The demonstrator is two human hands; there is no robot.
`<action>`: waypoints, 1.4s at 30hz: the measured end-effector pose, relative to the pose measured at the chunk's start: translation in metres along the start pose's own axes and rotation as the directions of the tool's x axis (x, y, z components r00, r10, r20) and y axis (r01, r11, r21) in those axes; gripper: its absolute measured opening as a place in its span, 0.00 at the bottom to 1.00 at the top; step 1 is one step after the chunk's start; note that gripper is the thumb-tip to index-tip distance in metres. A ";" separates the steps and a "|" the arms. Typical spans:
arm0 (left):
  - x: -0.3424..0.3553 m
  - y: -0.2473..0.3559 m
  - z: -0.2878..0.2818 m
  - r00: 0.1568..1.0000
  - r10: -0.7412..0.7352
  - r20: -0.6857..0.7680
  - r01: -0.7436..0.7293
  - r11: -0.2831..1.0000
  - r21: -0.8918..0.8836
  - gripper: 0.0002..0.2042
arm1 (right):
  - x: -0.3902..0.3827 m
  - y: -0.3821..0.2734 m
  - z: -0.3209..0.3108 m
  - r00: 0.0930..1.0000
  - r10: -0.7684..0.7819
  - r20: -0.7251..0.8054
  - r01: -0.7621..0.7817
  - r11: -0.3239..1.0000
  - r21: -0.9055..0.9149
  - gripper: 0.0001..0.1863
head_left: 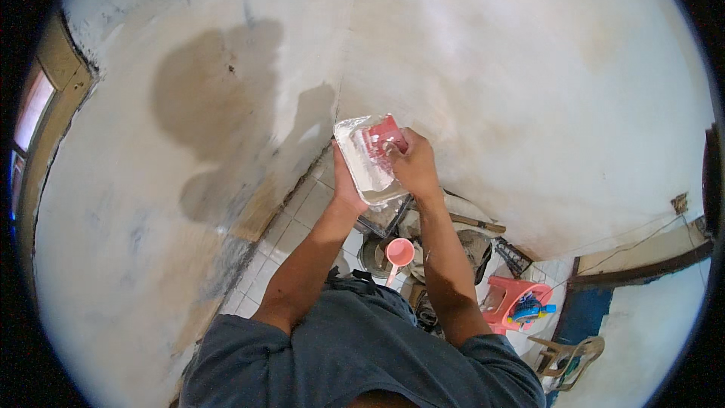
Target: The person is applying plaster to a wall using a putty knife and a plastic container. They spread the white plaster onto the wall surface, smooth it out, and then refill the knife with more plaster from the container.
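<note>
My left hand (pixel 345 181) is closed around the left side of a shallow white tray (pixel 344 142), held up before the corner of the walls. White paste (pixel 368 174) coats its inside and smears the rim. A flat red putty spreader (pixel 384 133) is pinched in my right hand (pixel 416 165), thumb on its face. The spreader lies over the upper right part of the tray, with white paste on its surface. Its lower edge is partly hidden in the paste.
Patchy, stained walls (pixel 483 83) meet in the corner ahead. Below are a pink dipper (pixel 400 251) over a bucket, a wooden handle (pixel 477 222) and dark clutter. A pink stool (pixel 498 298) holds a blue item; a beige chair (pixel 572 359) is farther right. A wooden frame (pixel 64 68) stands left.
</note>
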State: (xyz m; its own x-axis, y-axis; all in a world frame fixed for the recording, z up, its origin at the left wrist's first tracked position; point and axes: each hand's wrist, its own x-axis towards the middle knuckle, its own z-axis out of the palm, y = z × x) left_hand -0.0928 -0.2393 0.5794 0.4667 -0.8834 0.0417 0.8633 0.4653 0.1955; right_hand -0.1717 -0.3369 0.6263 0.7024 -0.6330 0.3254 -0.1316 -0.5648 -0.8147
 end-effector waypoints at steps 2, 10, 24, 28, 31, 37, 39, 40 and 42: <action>-0.004 0.006 -0.003 0.999 0.009 0.047 -0.012 0.998 0.067 0.41 | -0.003 -0.018 0.004 0.999 -0.023 0.026 0.023 0.999 0.026 0.09; -0.035 0.011 0.032 0.995 0.102 0.007 -0.102 0.993 0.063 0.35 | -0.023 -0.079 -0.008 0.993 -0.095 0.068 0.096 0.995 -0.021 0.11; -0.046 0.062 0.058 0.988 0.154 0.032 -0.157 0.979 0.130 0.35 | -0.006 -0.110 0.006 0.992 -0.123 -0.026 0.124 0.991 0.039 0.09; -0.046 0.081 0.061 0.971 0.073 0.229 -0.099 0.990 0.105 0.33 | 0.000 -0.111 0.017 0.999 0.031 -0.027 -0.031 0.999 0.009 0.10; -0.049 0.084 0.058 0.992 0.126 -0.007 -0.125 0.987 0.100 0.33 | -0.008 -0.113 0.036 0.998 0.049 -0.027 -0.049 0.998 0.029 0.11; -0.050 0.089 0.054 0.982 0.189 -0.013 -0.180 0.950 0.255 0.30 | -0.008 -0.129 0.059 0.997 -0.080 -0.009 0.079 0.994 -0.072 0.10; -0.050 0.099 0.042 0.949 0.301 -0.098 -0.276 0.938 0.209 0.28 | -0.013 -0.152 0.064 0.998 -0.065 0.010 0.066 0.995 -0.079 0.10; -0.049 0.106 0.029 0.946 0.309 -0.097 -0.283 0.935 0.214 0.28 | -0.015 -0.162 0.067 0.998 -0.051 0.025 0.054 0.994 -0.098 0.10; -0.049 0.109 0.019 0.966 0.223 0.127 -0.237 0.966 0.104 0.28 | -0.017 -0.160 0.073 0.996 -0.084 0.032 0.087 0.987 -0.133 0.09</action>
State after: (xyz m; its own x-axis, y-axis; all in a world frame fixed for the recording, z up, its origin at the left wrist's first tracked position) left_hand -0.0249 -0.1461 0.6172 0.6195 -0.7568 0.2083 0.7035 0.6531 0.2805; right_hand -0.1116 -0.1967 0.7155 0.7328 -0.5665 0.3769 -0.1618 -0.6831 -0.7122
